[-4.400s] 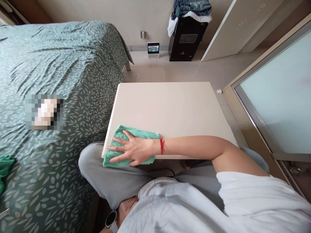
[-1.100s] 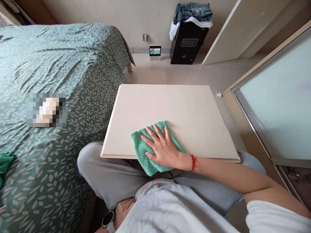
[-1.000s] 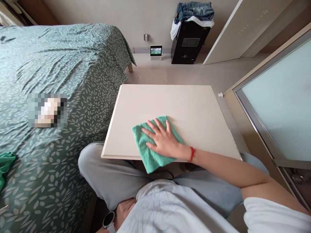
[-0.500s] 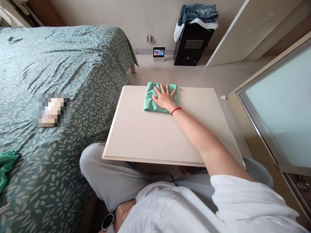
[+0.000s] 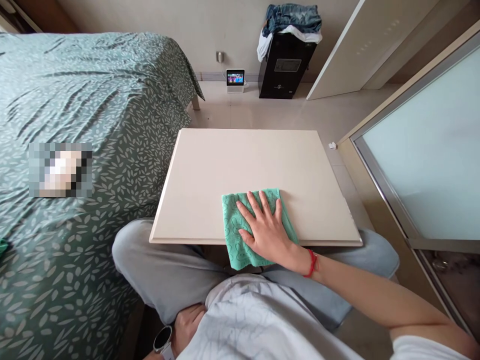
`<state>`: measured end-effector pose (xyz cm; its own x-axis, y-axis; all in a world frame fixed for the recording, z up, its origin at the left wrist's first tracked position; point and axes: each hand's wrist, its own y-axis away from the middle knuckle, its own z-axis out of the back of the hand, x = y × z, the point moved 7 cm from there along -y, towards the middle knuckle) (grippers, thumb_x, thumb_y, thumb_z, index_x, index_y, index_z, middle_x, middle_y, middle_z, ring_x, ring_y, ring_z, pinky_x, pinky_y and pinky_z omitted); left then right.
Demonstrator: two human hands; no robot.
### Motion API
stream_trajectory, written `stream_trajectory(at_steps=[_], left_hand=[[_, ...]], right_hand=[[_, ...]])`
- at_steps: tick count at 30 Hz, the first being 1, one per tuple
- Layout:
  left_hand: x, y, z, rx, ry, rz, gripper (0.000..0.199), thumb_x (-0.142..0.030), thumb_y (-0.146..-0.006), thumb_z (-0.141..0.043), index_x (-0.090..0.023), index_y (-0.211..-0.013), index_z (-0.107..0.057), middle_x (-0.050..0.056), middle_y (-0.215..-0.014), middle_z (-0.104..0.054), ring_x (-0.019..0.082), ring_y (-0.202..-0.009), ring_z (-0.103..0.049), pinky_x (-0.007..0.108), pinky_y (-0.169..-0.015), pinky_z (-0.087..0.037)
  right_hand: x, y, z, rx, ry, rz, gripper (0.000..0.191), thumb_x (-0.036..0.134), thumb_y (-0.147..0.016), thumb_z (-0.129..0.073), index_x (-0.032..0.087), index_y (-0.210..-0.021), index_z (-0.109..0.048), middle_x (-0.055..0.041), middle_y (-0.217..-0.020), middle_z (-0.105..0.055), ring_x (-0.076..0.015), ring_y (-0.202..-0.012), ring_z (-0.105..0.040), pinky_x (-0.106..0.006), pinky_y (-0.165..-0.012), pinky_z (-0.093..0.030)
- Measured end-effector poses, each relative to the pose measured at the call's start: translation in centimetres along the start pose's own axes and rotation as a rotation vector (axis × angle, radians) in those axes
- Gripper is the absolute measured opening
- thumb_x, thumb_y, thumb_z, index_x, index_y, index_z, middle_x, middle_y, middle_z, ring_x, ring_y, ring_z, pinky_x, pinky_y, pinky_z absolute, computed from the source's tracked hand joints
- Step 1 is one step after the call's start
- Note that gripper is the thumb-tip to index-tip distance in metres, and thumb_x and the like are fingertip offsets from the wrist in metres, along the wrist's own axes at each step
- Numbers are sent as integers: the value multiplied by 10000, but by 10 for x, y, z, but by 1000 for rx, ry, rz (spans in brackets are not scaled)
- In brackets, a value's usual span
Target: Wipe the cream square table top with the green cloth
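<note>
A green patterned cloth (image 5: 236, 245) lies spread over the near edge of the small cream-coloured table (image 5: 210, 160), its lower part hanging past the edge. My right hand (image 5: 268, 230) lies flat on top of it, fingers spread and pressing down, with a red string bracelet at the wrist. Down by my lap is my left hand (image 5: 187, 322), resting against my thigh beside the white shirt. Its fingertips are hidden by the shirt, and a watch (image 5: 163, 339) is on that wrist.
To the left is a bed with a green leaf-print cover (image 5: 123, 135) and a blurred-out object (image 5: 62, 172) on it. Beyond the table stand a small screen (image 5: 235, 80) and a black cabinet (image 5: 285, 67) topped with folded jeans (image 5: 294, 19). A frosted sliding door (image 5: 427, 155) is at right.
My right hand has drawn the cloth from the table's far edge back to the near edge, toward my body. My left hand stays by my lap. The view has shifted slightly.
</note>
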<state>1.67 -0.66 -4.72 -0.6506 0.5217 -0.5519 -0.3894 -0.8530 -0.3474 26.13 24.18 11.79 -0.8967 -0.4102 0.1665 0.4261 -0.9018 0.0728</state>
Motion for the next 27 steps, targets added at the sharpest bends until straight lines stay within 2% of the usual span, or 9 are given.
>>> stream_trajectory(at_steps=[2, 4, 9, 12, 16, 19, 21, 24, 27], left_hand=[[1, 0, 0, 12, 7, -3, 290, -168, -1100, -461, -261, -828, -422, -31, -697, -545, 157, -528, -566, 347, -507, -388], [1, 0, 1, 20, 19, -11, 288, -165, -1094, -463, -263, -826, -422, -29, -690, -545, 162, -520, -568, 350, -497, -389], [-3, -3, 2, -20, 44, -5, 267, -148, -1103, -448, -264, -864, -481, -25, -700, -581, 166, -508, -581, 329, -491, -419], [-5, -6, 3, -78, 36, 73, 276, -130, -1114, -422, -272, -888, -493, -22, -705, -596, 183, -522, -587, 346, -522, -425], [-7, -10, 6, -79, 9, 61, 274, -84, -1100, -416, -273, -908, -468, -25, -709, -612, 174, -527, -584, 345, -525, -403], [-8, -10, 6, -23, -8, -21, 274, -87, -1089, -439, -265, -883, -412, -43, -688, -556, 137, -506, -543, 319, -501, -377], [-5, -9, 7, -11, -28, -27, 278, -118, -1095, -441, -263, -865, -388, -43, -689, -536, 135, -513, -539, 319, -506, -382], [-4, -8, 6, 18, -58, -18, 274, -163, -1100, -465, -263, -853, -398, -33, -707, -553, 146, -539, -563, 328, -523, -403], [-7, -9, 6, 50, -74, -41, 267, -173, -1093, -476, -258, -845, -427, -23, -719, -573, 147, -554, -578, 320, -530, -415]], right_hand=[[-4, -1, 1, 18, -3, 3, 715, 477, -1138, -550, 310, -1827, -454, -146, -1935, -237, -540, -1757, -256, -930, -1279, -300], [-17, -23, 7, 12, -7, -29, 703, 484, -1140, -526, 328, -1822, -463, -131, -1936, -251, -540, -1758, -249, -937, -1268, -307], [-75, -133, 30, -39, -48, -196, 718, 492, -1157, -422, 283, -1843, -413, -150, -1949, -230, -532, -1776, -186, -947, -1283, -225], [-111, -197, 44, -43, -89, -293, 745, 496, -1162, -368, 242, -1862, -356, -172, -1957, -183, -535, -1785, -135, -953, -1290, -161], [-138, -240, 53, -33, -97, -358, 776, 503, -1162, -328, 207, -1879, -294, -194, -1957, -167, -550, -1786, -96, -956, -1282, -156], [-135, -235, 50, -42, -77, -350, 767, 486, -1167, -320, 208, -1881, -287, -187, -1959, -166, -531, -1790, -102, -942, -1295, -171], [-124, -213, 44, -58, -72, -339, 758, 476, -1167, -332, 205, -1875, -312, -188, -1956, -178, -526, -1789, -124, -936, -1303, -170], [-93, -154, 33, -100, -51, -295, 736, 470, -1163, -362, 208, -1851, -388, -201, -1936, -245, -542, -1771, -193, -941, -1292, -209], [-56, -73, 18, -97, 12, -203, 721, 482, -1161, -390, 241, -1840, -428, -173, -1929, -280, -538, -1757, -251, -919, -1289, -288]])
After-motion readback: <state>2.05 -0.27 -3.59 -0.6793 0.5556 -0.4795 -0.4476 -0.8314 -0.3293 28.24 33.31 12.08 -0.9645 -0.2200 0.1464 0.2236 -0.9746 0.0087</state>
